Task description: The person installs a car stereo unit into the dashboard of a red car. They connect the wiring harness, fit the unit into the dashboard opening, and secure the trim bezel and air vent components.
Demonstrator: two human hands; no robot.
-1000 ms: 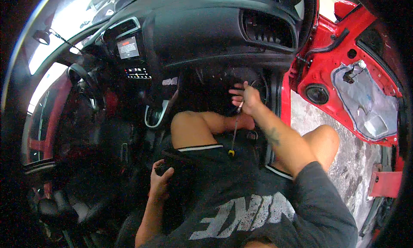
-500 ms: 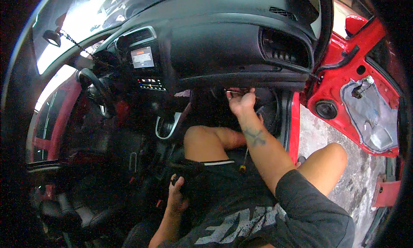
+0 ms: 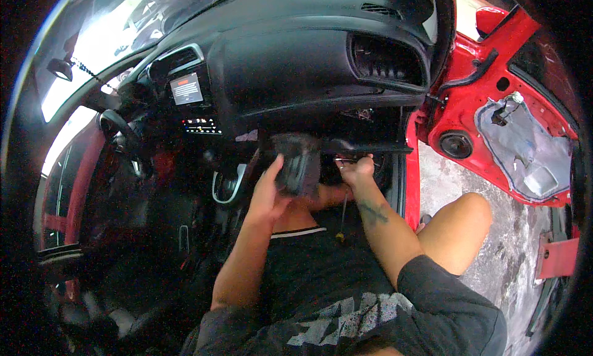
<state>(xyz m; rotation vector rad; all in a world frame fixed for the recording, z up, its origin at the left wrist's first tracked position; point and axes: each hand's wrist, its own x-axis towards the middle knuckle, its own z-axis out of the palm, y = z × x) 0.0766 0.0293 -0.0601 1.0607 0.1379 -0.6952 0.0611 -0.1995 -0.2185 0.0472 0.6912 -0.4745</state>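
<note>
A dark grey, box-shaped object [image 3: 298, 165], smeared by motion, is held upright in my left hand [image 3: 267, 192]. The thumb shows on its near side; the other fingers are hidden. To its right, the black glove box lid [image 3: 386, 152] hangs lowered below the dashboard. My right hand [image 3: 355, 169] grips the lid's lower edge near a shiny strip, palm up with the fingers curled. Above the lid, a dark gap shows the glove box opening [image 3: 364, 115]. Between my legs a screwdriver with a yellow handle [image 3: 340, 237] rests on my dark shorts.
The dashboard [image 3: 278, 65] spans the space ahead, with a lit screen [image 3: 186, 89] and the steering wheel [image 3: 120, 136] at left. A gear lever surround [image 3: 227, 186] sits left of my knee. At right stands the open red door [image 3: 469, 115], its trim off, showing a speaker [image 3: 455, 144].
My left hand has risen from beside my lap and now holds the dark box-shaped object by the glove box. The lid has swung down, with my right hand lower on it.
</note>
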